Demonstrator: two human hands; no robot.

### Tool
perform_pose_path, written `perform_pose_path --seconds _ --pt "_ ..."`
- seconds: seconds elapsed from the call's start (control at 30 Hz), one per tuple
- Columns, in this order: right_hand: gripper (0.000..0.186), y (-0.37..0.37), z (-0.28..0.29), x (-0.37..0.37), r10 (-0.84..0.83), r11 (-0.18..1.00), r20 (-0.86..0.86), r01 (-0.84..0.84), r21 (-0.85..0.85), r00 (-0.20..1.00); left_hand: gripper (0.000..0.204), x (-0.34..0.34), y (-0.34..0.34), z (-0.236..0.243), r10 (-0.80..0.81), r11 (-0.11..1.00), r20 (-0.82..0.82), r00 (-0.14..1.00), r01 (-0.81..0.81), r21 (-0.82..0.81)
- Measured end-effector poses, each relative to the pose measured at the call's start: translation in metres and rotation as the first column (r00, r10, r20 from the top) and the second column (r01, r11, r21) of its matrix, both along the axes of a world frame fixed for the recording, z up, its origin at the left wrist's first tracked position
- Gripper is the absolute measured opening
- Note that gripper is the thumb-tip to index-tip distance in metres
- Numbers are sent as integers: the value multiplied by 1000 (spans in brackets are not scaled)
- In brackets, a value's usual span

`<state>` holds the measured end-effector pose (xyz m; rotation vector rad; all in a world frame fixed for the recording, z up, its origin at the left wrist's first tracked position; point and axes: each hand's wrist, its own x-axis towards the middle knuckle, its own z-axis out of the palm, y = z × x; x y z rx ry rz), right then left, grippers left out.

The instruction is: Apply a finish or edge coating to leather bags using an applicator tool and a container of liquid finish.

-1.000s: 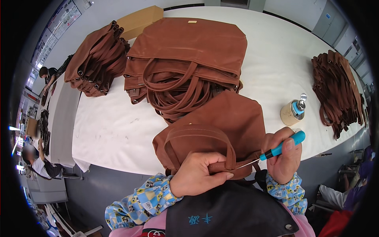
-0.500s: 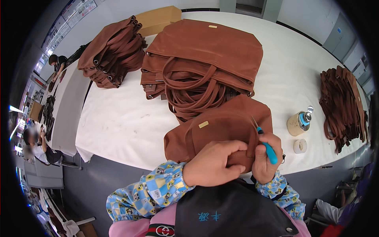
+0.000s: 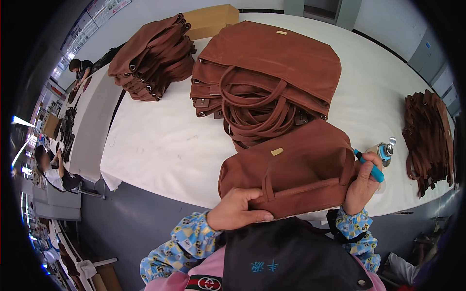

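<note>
A brown handbag [image 3: 310, 165] with a small gold plate [image 3: 277, 152] lies at the near table edge, its zip edge toward me. My left hand [image 3: 239, 209] pinches the bag's near left edge beside the foot of one handle [image 3: 267, 183]. At the bag's right end, my right hand [image 3: 363, 188] is closed round a slim tool with a blue handle [image 3: 376, 173] and black collar. The tool's tip is hard to make out now; the earlier view shows it thin, pointed and metal. The right hand also rests against the bag's side.
Beyond the bag is a stack of brown handbags [image 3: 272, 53]; another pile [image 3: 150, 58] lies far left, and more brown pieces [image 3: 427, 140] lie right. A metal-topped bottle [image 3: 387, 150] stands beside my right hand. Two people sit or stand at a left-hand table [image 3: 92, 136].
The hands have moved apart: my left shifted to the bag's left edge, my right outward with the tool. The bag is turned, showing its zip edge. The whole view has shifted slightly.
</note>
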<state>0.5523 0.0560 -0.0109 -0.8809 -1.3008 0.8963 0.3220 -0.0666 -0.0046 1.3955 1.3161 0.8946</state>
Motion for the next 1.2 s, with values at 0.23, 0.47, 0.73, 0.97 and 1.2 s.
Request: perform_pose_path --seconds 0.23,0.47,0.73,0.97,1.2 --pt "37 8 28 45 -12 946 -354 125 299 935 23 14 5 23 -99 992 330 939 118 -38" --pt "23 -40 31 11 574 811 -187 -522 263 797 17 30 5 18 27 998 274 961 -10 -61" --pt "21 -38 36 4 638 770 -112 -635 65 762 23 40 6 27 101 995 210 973 -103 -1" --pt "22 -37 34 4 671 741 -18 -669 52 742 26 42 4 24 120 990 193 974 -131 48" --pt "21 -41 34 2 644 763 0 -643 63 765 26 39 2 28 110 992 157 981 -118 41"
